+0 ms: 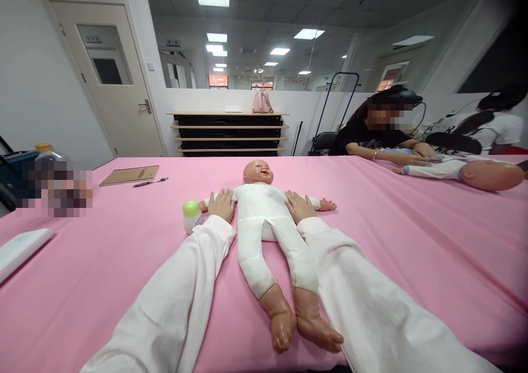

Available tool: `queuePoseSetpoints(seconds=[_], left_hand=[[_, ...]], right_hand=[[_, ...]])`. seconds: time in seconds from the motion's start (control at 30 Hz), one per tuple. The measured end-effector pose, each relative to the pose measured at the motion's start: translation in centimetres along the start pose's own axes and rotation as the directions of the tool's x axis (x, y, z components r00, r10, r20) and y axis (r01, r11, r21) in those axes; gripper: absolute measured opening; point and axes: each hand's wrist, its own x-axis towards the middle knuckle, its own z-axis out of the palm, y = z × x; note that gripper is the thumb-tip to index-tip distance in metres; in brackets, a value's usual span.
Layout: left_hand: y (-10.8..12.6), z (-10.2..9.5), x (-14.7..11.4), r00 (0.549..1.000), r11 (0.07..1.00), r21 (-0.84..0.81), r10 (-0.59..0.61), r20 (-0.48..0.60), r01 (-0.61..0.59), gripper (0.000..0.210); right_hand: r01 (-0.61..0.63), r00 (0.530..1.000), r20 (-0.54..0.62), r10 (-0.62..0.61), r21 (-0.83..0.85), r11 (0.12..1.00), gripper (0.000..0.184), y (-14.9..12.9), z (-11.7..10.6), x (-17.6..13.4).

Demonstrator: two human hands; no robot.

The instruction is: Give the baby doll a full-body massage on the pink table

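A baby doll (pixel 264 205) with a white cloth body lies on its back on the pink tablecloth (pixel 371 252), head away from me and feet toward me. My left hand (pixel 221 204) rests flat, fingers stretched out, beside the doll's torso over its arm on the left. On the other side my right hand (pixel 300 206) lies the same way, its fingertips by the doll's shoulder. Both palms face down and hold nothing. Close to my left wrist stands a small white bottle (pixel 192 217) with a green cap.
A brown notebook (pixel 129 175) and a pen (pixel 150 182) lie at the far left. A white object (pixel 25 252) sits at the left edge, near a bottle (pixel 51 158) with an orange cap. Across the table at right, a person (pixel 377 125) handles another doll (pixel 490 175).
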Motion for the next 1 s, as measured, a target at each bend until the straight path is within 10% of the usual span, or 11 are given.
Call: queuePoseSetpoints(seconds=[0.27,0.57,1.0], left_hand=[[-0.2,-0.4,-0.2,0.971,0.971,0.044,-0.231,-0.066,0.234,0.054],[0.2,-1.3,-0.3,0.999,0.999,-0.032,0.041,-0.02,-0.042,0.057],[0.0,-1.1,-0.6,0.998,0.997,0.043,-0.06,0.014,0.059,0.059]], right_hand=[[-0.273,0.952,-0.137,0.274,0.026,0.962,0.051,0.4,0.3,-0.4],[0.016,0.997,-0.076,-0.014,0.024,1.0,0.043,0.1,-0.2,0.2],[-0.128,0.988,-0.085,0.126,-0.023,0.991,0.048,-0.3,-0.2,-0.7]])
